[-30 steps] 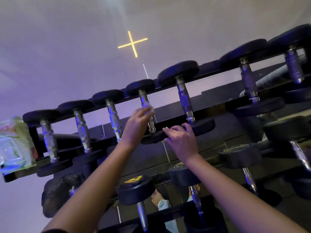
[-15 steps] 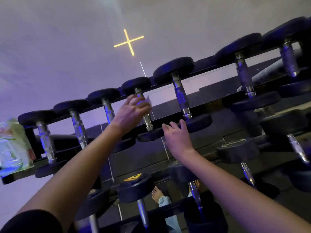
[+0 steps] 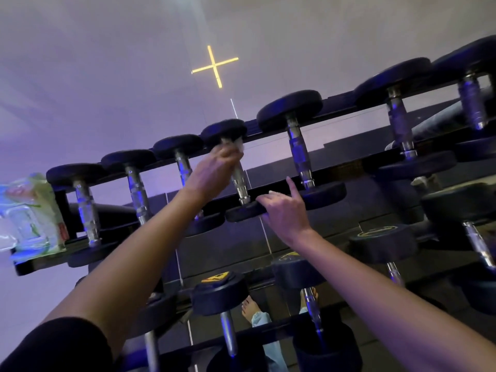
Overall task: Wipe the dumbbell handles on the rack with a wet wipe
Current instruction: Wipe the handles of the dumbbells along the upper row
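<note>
While wiping: left hand [image 3: 212,170] is pinching a white wet wipe [image 3: 236,146] around the chrome dumbbell handle [image 3: 239,181], its upper end.
Right hand [image 3: 284,210]: spread, steadying that handle's lower black weight head [image 3: 244,212].
Axis: handle is running down toward the right hand.

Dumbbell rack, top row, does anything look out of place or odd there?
One thing: a green and white packet, probably wipes, sits on the top shelf's left end beside the dumbbells. The dumbbells themselves sit evenly; nothing looks spilled or damaged.
</note>
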